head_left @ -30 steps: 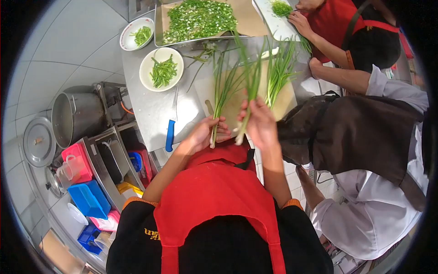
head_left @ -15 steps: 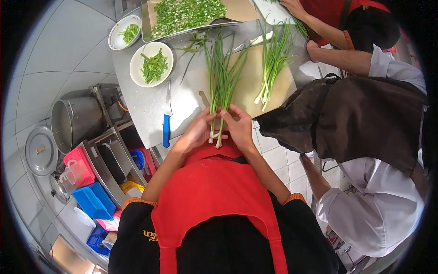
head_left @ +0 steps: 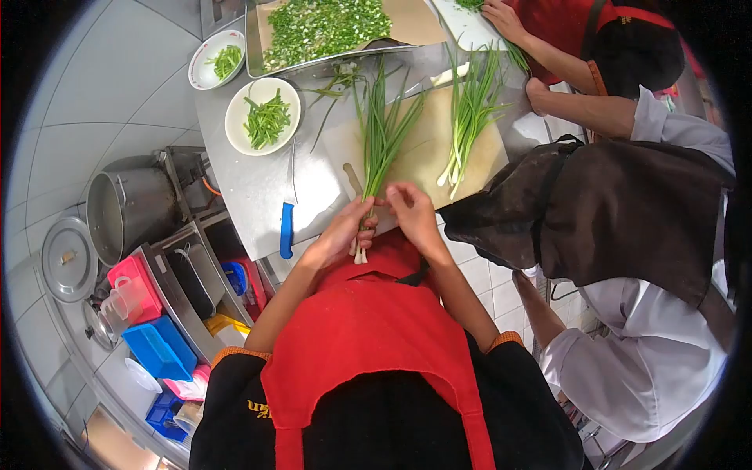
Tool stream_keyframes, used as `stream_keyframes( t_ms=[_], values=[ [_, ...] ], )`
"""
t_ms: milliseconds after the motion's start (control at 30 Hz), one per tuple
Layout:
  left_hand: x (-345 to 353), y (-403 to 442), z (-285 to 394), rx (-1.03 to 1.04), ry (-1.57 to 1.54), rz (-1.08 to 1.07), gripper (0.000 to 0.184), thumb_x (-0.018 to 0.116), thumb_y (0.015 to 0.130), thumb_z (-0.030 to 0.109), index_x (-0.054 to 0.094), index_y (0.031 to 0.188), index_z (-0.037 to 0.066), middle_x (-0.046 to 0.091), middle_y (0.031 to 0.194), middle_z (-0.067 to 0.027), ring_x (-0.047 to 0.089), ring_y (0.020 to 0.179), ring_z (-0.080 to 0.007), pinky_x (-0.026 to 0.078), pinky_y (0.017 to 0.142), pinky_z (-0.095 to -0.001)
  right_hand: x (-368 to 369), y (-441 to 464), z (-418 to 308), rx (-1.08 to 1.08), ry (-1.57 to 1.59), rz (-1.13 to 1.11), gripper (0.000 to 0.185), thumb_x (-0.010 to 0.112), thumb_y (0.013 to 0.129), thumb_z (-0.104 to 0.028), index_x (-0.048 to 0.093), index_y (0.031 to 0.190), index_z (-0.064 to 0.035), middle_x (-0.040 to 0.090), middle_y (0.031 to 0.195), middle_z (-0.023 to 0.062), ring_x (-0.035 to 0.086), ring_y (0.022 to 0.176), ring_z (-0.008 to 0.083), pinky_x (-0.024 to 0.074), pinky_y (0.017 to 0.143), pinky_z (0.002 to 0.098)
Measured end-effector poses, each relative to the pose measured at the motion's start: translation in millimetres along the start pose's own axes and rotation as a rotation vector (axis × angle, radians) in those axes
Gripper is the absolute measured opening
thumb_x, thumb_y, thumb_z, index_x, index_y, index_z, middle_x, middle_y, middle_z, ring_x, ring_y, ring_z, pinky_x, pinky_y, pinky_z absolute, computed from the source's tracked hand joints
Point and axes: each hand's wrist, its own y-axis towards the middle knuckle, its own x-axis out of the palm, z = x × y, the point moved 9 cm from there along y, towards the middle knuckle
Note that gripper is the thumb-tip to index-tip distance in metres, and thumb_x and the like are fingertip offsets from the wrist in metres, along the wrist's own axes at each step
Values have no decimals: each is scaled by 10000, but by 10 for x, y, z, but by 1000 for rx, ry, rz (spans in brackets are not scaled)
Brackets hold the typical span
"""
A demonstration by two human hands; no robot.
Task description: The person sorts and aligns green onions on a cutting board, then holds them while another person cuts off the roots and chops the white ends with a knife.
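A bunch of spring onions (head_left: 379, 149) is gathered in my left hand (head_left: 350, 229), whose fingers wrap round the lower stalks. The white root ends point down towards my red apron, and the green leaves spread over the cutting board (head_left: 419, 149). My right hand (head_left: 413, 213) is just right of the stalks, fingers bent and pinched close to my left fingertips; whether anything thin is between them I cannot make out. A second bunch of spring onions (head_left: 470, 117) lies on the board's right side. To the left, a blue-handled knife (head_left: 287, 229) rests on the steel table (head_left: 243, 200).
Cut green pieces lie in a white bowl (head_left: 287, 141) and a smaller bowl (head_left: 199, 70). Chopped spring onion fills a tray (head_left: 423, 23) at the back. A co-worker's hand (head_left: 504, 19) is at a white board (head_left: 462, 31); another person in a brown apron (head_left: 634, 211) stands close right.
My right hand has come off the stalks and moved slightly right, its fingers curling. The bunch is now together in my left hand, its leaves drawn closer and lower.
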Motion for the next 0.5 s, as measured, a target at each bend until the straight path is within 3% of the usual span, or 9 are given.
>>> stream_keyframes(
  t_ms=[67,100,167,200,267,300,367,500],
  values=[
    [37,-35,61,40,104,-9,247,396,1053,345,458,1132,119,339,729,44,294,550,-56,295,472,-215,-104,99,13,181,237,54,337,569,987,-333,588,1140,-33,653,937,84,645,856,179,538,705,344],
    [68,-58,102,77,209,-21,263,384,1056,355,465,1137,118,314,704,52,277,546,-50,276,463,-215,-136,151,-45,180,239,48,337,569,987,-333,588,1140,-33,653,937,84,645,856,179,538,705,344],
    [158,-127,156,112,259,-44,273,379,1057,366,463,1120,114,308,691,53,267,529,-50,265,442,-210,-152,230,-150,216,646,17,507,490,994,-481,500,1278,-60,633,1080,107,636,929,224,520,823,387],
    [208,-148,198,146,309,-74,285,374,1057,377,461,1103,110,301,678,53,257,513,-51,253,422,-205,-208,258,-301,213,648,12,507,490,994,-481,500,1278,-60,633,1080,107,636,929,224,520,823,387],
    [173,-162,232,145,339,-55,288,377,1056,376,459,1099,103,314,676,49,268,497,-52,262,408,-209,-162,291,-699,192,848,-182,627,398,980,-603,438,1339,-90,613,1132,99,617,1003,237,497,884,416],
    [149,-175,227,140,365,-39,291,381,1055,374,457,1096,96,327,674,45,278,480,-54,272,394,-213,-198,325,-724,195,848,-184,627,398,980,-603,438,1339,-90,613,1132,99,617,1003,237,497,884,416],
    [89,-203,241,135,418,-6,298,387,1052,370,453,1089,82,354,671,37,299,447,-57,292,366,-221,-167,413,-811,178,847,-277,684,367,966,-641,371,1404,-116,564,1293,162,583,1149,312,411,1007,482],
    [113,-323,345,132,527,40,306,398,1048,359,450,1109,64,403,675,24,352,407,-66,318,328,-231,-122,543,-912,70,729,-260,615,446,975,-557,386,1399,-115,566,1302,140,574,1165,281,439,977,465]
  ],
)
